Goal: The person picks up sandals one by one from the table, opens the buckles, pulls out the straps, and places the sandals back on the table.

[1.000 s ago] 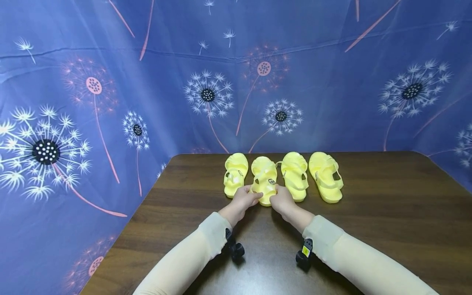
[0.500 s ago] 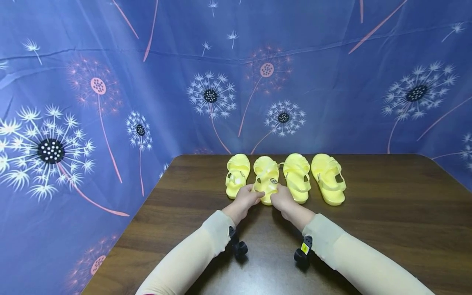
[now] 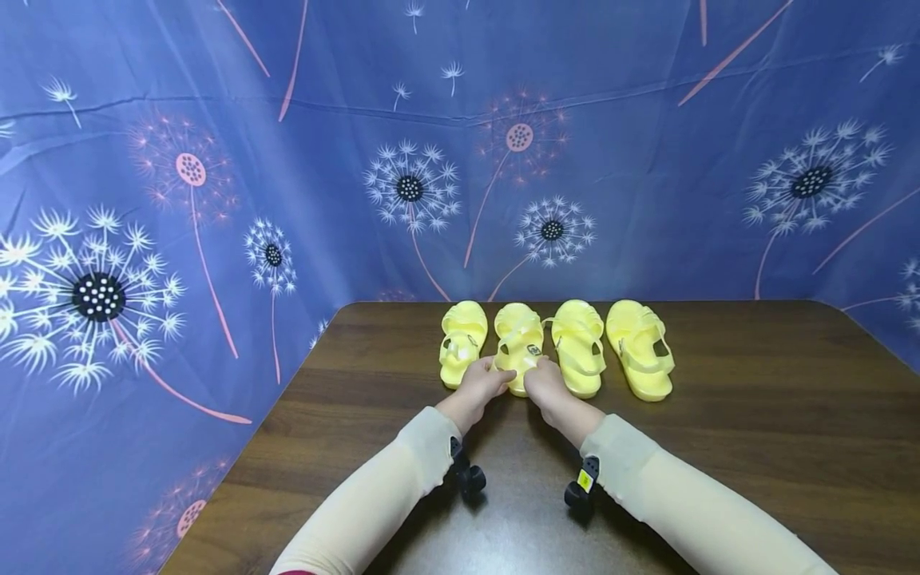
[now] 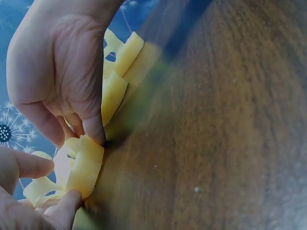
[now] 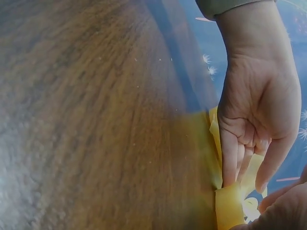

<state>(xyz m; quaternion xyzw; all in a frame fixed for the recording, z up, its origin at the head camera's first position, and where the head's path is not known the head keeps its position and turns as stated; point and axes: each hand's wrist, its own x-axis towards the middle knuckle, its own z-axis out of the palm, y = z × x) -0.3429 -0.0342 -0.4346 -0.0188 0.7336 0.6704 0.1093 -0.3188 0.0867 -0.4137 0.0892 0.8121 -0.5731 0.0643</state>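
Four pale yellow sandals, that is several, stand in a row on the brown table; the second sandal from the left (image 3: pixel 519 343) is between my two hands. My left hand (image 3: pixel 481 385) grips its left side near the heel, thumb over the top. On the other side my right hand (image 3: pixel 549 383) holds the heel, with its fingers low along the outer edge. The right wrist view shows those fingers (image 5: pixel 230 165) touching the sandal's side (image 5: pixel 229 203). Parts of the sandal are hidden by both hands.
The leftmost sandal (image 3: pixel 463 343) lies close to my left hand. To the right stand a third sandal (image 3: pixel 578 347) and a fourth sandal (image 3: pixel 638 351). Behind the brown table (image 3: pixel 776 415) hangs a blue dandelion-print cloth (image 3: pixel 632 216).
The held sandal's heel has shifted slightly away from me. My right hand and forearm have moved a little left. The other sandals keep their places, while the head view has shifted slightly.
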